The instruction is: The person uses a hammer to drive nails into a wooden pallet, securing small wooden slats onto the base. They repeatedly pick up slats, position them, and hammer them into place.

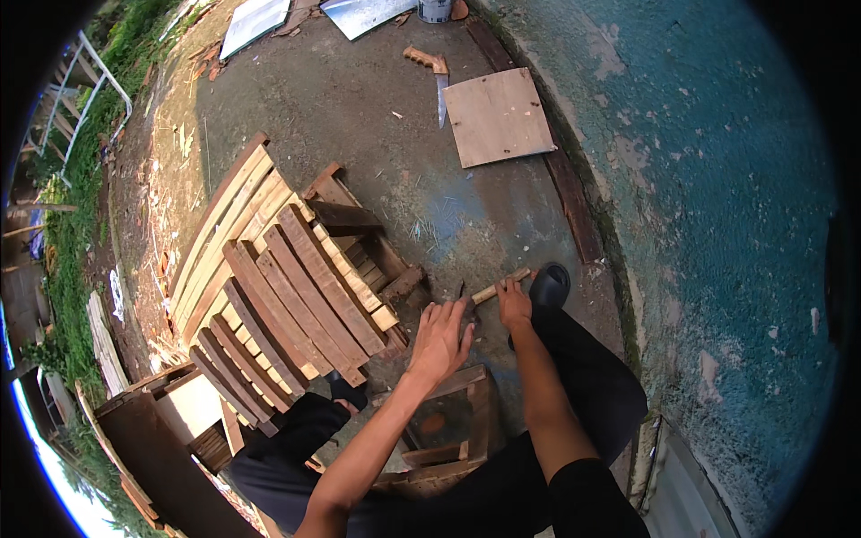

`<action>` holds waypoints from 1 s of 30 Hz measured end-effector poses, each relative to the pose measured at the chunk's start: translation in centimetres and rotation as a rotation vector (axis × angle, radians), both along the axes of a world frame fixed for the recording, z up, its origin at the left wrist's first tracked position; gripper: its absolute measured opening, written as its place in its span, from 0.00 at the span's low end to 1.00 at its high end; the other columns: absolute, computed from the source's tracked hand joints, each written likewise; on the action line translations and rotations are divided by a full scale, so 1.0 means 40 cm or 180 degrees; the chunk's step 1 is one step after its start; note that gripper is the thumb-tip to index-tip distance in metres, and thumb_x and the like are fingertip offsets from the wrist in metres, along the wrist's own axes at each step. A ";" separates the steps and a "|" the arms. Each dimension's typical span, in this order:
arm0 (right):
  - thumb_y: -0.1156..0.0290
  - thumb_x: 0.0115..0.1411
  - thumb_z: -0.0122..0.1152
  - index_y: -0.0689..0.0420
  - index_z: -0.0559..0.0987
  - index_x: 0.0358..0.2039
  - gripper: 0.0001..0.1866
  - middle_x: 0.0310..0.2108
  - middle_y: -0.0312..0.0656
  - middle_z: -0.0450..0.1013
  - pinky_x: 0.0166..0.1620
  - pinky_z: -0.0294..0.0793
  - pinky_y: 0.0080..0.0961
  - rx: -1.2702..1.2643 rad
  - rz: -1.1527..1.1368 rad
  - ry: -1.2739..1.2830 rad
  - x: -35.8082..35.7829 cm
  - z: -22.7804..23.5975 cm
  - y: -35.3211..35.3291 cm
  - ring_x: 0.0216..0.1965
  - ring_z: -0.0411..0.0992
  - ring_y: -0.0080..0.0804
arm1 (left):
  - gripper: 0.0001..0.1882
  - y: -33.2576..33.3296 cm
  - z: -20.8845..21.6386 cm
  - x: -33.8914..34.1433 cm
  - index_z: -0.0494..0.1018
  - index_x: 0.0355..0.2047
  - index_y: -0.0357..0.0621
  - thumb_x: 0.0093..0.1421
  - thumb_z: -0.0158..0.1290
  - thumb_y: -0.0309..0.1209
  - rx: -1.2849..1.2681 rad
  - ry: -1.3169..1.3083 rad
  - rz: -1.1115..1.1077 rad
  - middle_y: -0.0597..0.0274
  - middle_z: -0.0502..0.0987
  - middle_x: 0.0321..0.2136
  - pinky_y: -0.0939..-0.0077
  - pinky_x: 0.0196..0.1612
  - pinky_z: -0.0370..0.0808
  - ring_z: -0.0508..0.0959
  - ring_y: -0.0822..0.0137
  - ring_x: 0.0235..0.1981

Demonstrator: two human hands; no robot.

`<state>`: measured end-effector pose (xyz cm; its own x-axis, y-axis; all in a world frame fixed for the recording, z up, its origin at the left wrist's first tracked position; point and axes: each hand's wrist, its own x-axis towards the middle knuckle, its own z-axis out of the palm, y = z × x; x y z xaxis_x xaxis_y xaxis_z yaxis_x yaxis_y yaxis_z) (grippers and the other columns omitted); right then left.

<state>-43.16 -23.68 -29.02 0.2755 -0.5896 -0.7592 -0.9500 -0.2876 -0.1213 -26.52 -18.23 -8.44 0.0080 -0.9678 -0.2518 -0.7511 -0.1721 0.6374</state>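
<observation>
Low in front of me, between my knees, my right hand (515, 305) is closed round the pale wooden handle of a hammer (489, 292). Its dark head is partly hidden by my left hand (439, 339), whose fingers reach toward it with the thumb held apart. Whether those fingertips touch the head cannot be made out. To the left of my hands stands a slatted wooden piece (224, 235) of light planks. Several dark brown slats (305, 260) lie side by side across it.
A handsaw (439, 81) with a wooden handle lies on the concrete beside a square board (499, 118). A long dark plank (572, 202) runs along the peeling blue wall (717, 233). Below my hands is a small wooden frame (484, 408). Sheet panels (256, 25) lie farther off.
</observation>
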 end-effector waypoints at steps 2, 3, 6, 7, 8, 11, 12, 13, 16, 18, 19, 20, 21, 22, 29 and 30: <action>0.74 0.59 0.56 0.49 0.65 0.60 0.28 0.60 0.39 0.58 0.62 0.59 0.42 -0.0362 0.0548 -0.0130 0.004 -0.067 0.008 0.63 0.55 0.38 | 0.22 -0.015 -0.074 -0.029 0.64 0.53 0.37 0.58 0.51 0.29 0.0449 0.0029 0.0140 0.46 0.72 0.43 0.54 0.55 0.64 0.70 0.47 0.47; 0.74 0.59 0.56 0.50 0.65 0.60 0.27 0.58 0.38 0.60 0.63 0.57 0.43 -0.0368 0.0819 -0.0124 0.013 -0.098 0.017 0.62 0.56 0.37 | 0.22 -0.015 -0.102 -0.039 0.64 0.53 0.37 0.59 0.51 0.29 0.0477 0.0111 0.0270 0.45 0.72 0.43 0.53 0.55 0.64 0.70 0.47 0.48; 0.68 0.60 0.55 0.50 0.68 0.56 0.22 0.54 0.39 0.62 0.64 0.52 0.41 -0.0588 0.1854 0.0203 0.026 -0.168 0.015 0.58 0.59 0.35 | 0.22 -0.014 -0.150 -0.047 0.63 0.53 0.36 0.60 0.49 0.29 0.0917 0.0226 0.0509 0.43 0.72 0.46 0.54 0.54 0.64 0.71 0.47 0.49; 0.68 0.60 0.54 0.50 0.69 0.54 0.20 0.52 0.38 0.63 0.64 0.51 0.41 -0.0682 0.2102 0.0153 0.025 -0.177 0.015 0.57 0.60 0.35 | 0.21 -0.008 -0.152 -0.042 0.63 0.53 0.36 0.60 0.49 0.28 0.0895 0.0295 0.0490 0.43 0.72 0.46 0.54 0.54 0.65 0.71 0.46 0.49; 0.67 0.61 0.54 0.50 0.70 0.53 0.19 0.50 0.38 0.64 0.64 0.50 0.41 -0.0713 0.2304 0.0139 0.025 -0.183 0.003 0.56 0.60 0.35 | 0.21 -0.005 -0.149 -0.035 0.63 0.53 0.36 0.60 0.49 0.28 0.0958 0.0356 0.0461 0.43 0.72 0.46 0.54 0.54 0.65 0.71 0.46 0.49; 0.67 0.60 0.54 0.50 0.78 0.44 0.12 0.43 0.37 0.74 0.57 0.65 0.37 -0.0485 0.2333 -0.0075 0.034 -0.163 -0.036 0.50 0.70 0.34 | 0.19 0.008 -0.120 -0.015 0.64 0.52 0.36 0.60 0.49 0.27 0.0855 0.0431 0.0416 0.44 0.73 0.44 0.55 0.50 0.68 0.73 0.45 0.47; 0.67 0.60 0.54 0.50 0.79 0.43 0.11 0.43 0.37 0.76 0.54 0.69 0.34 0.0013 0.2088 -0.0018 0.042 -0.149 -0.048 0.48 0.73 0.34 | 0.19 0.016 -0.103 -0.012 0.65 0.52 0.36 0.60 0.49 0.27 0.0839 0.0492 0.0399 0.44 0.73 0.44 0.55 0.50 0.69 0.73 0.45 0.47; 0.67 0.60 0.54 0.50 0.81 0.41 0.11 0.42 0.37 0.78 0.50 0.73 0.32 0.0532 0.1887 0.0112 0.057 -0.132 -0.054 0.46 0.76 0.33 | 0.18 0.029 -0.083 -0.008 0.65 0.51 0.36 0.60 0.49 0.26 0.0811 0.0530 0.0401 0.44 0.73 0.43 0.55 0.49 0.69 0.73 0.45 0.46; 0.67 0.60 0.55 0.49 0.82 0.43 0.12 0.42 0.38 0.79 0.45 0.76 0.28 0.0510 0.1950 0.0225 0.108 -0.057 -0.020 0.46 0.77 0.34 | 0.14 0.074 0.002 -0.031 0.68 0.48 0.38 0.62 0.48 0.26 0.0172 0.0771 0.0356 0.46 0.74 0.39 0.56 0.47 0.71 0.74 0.45 0.43; 0.64 0.58 0.58 0.52 0.82 0.42 0.13 0.44 0.43 0.78 0.46 0.76 0.29 0.0408 0.0402 0.0263 0.098 -0.015 0.021 0.48 0.76 0.38 | 0.14 0.125 0.062 -0.052 0.67 0.49 0.39 0.62 0.47 0.27 0.0046 0.1034 0.0229 0.46 0.74 0.40 0.56 0.48 0.70 0.74 0.45 0.44; 0.64 0.57 0.59 0.55 0.82 0.39 0.13 0.39 0.47 0.78 0.41 0.77 0.33 0.0368 -0.0090 0.0047 0.079 0.003 0.041 0.42 0.77 0.41 | 0.16 0.159 0.092 -0.057 0.66 0.51 0.40 0.63 0.47 0.27 0.0341 0.1092 0.0110 0.47 0.74 0.41 0.55 0.48 0.70 0.74 0.45 0.44; 0.63 0.56 0.59 0.59 0.82 0.36 0.13 0.34 0.50 0.79 0.36 0.78 0.38 0.0353 -0.0540 0.0002 0.066 0.018 0.057 0.36 0.79 0.44 | 0.16 0.198 0.124 -0.063 0.66 0.51 0.40 0.63 0.46 0.27 0.0187 0.1038 0.0070 0.48 0.74 0.41 0.56 0.49 0.69 0.74 0.46 0.44; 0.63 0.56 0.59 0.60 0.80 0.31 0.12 0.28 0.49 0.78 0.29 0.76 0.39 0.0666 -0.1431 -0.0335 0.063 0.030 0.062 0.28 0.77 0.43 | 0.16 0.231 0.148 -0.060 0.66 0.52 0.41 0.63 0.46 0.27 0.0021 0.0982 0.0017 0.49 0.75 0.41 0.57 0.49 0.69 0.74 0.47 0.44; 0.63 0.57 0.59 0.62 0.79 0.27 0.13 0.22 0.48 0.77 0.23 0.74 0.40 0.0994 -0.2280 -0.0468 0.052 0.046 0.063 0.20 0.75 0.43 | 0.16 0.263 0.167 -0.049 0.66 0.52 0.41 0.63 0.46 0.28 -0.0083 0.0953 0.0082 0.49 0.75 0.41 0.58 0.49 0.69 0.74 0.48 0.45; 0.76 0.48 0.69 0.59 0.70 0.24 0.13 0.12 0.33 0.62 0.12 0.61 0.22 0.1139 -0.2905 -0.1168 -0.019 0.440 0.008 0.09 0.62 0.23 | 0.14 0.507 0.271 0.202 0.71 0.49 0.43 0.62 0.50 0.27 -0.0939 0.0388 0.1182 0.53 0.76 0.38 0.62 0.47 0.69 0.76 0.52 0.41; 0.76 0.49 0.69 0.59 0.70 0.24 0.13 0.13 0.34 0.64 0.12 0.61 0.21 0.0937 -0.2848 -0.1527 -0.025 0.528 0.028 0.10 0.61 0.23 | 0.14 0.534 0.274 0.258 0.71 0.47 0.41 0.61 0.50 0.28 -0.1086 0.0151 0.1343 0.53 0.76 0.38 0.62 0.46 0.70 0.76 0.52 0.40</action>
